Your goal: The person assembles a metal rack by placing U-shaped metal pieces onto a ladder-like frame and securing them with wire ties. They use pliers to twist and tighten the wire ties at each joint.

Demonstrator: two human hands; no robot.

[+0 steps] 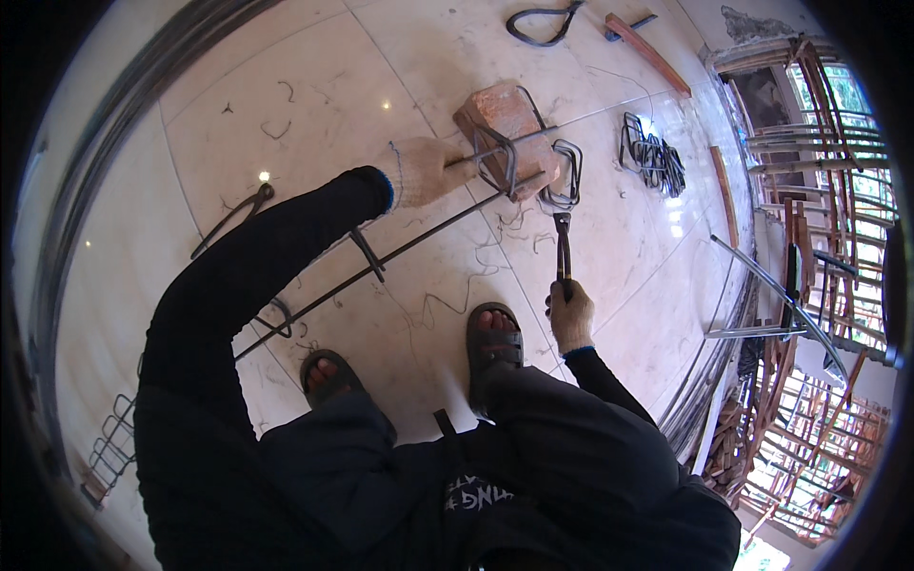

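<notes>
A reddish brick block (509,114) lies on the tiled floor beneath the end of a rebar frame, whose long steel bar (419,235) runs down to the lower left. A bent square stirrup (511,157) rings the bars over the block. My gloved left hand (426,171) is closed around an upper bar of this frame, just left of the block. In my gloved right hand (571,314) are tying pincers (564,249), gripped by the handles, their jaws pointing away from me. Near the jaws lie loose stirrups (566,175).
A heap of stirrups (652,157) sits farther right, with a wooden strip (649,55) beyond it. Another pair of pincers (235,219) lies at left. Long bars (105,133) line the left wall. Wire scraps (457,303) litter the floor around my sandalled feet.
</notes>
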